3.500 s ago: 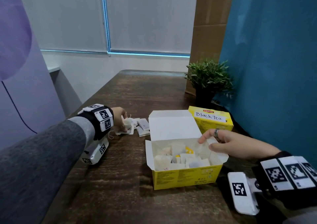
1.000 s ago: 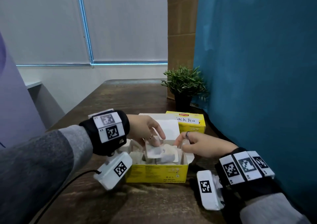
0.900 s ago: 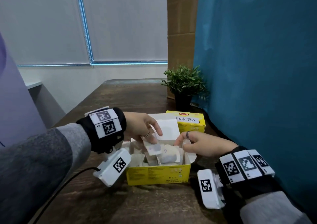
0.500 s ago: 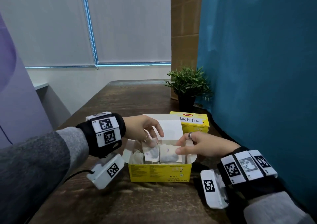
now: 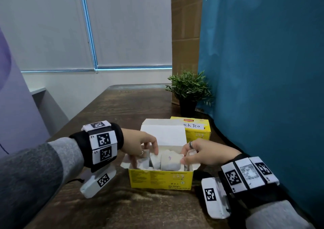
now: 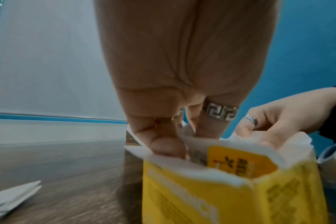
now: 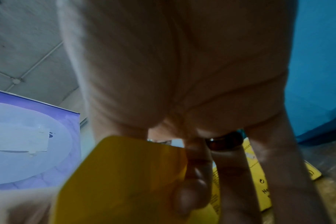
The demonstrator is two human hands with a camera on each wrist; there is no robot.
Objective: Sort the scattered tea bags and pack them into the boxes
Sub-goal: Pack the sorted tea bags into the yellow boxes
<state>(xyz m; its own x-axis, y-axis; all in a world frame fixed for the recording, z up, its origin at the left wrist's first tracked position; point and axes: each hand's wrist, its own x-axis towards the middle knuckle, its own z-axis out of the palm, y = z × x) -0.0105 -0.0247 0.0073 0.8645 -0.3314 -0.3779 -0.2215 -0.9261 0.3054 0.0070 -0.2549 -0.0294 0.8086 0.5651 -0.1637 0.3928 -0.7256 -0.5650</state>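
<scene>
Since a second ago the tea bags (image 5: 170, 162) have been stood upright and squeezed into a row inside the open yellow box (image 5: 160, 178), low in the centre of the head view; before that they lay loose and slanted. This suggests the batch is nearly packed.

The left hand (image 5: 138, 143) is curled over the left end of the row, fingertips pushed down among the bags. Whether a bag is actually pinched cannot be told. The right hand (image 5: 203, 152) presses the right end of the row with fairly straight fingers.

The raised white lid stands just behind the hands, limiting room upward and back. A second yellow box (image 5: 193, 129) sits close behind at right, the plant (image 5: 189, 88) further back. More bags (image 6: 11, 195) lie on the table (image 5: 122, 207), lower left of the left wrist view.
</scene>
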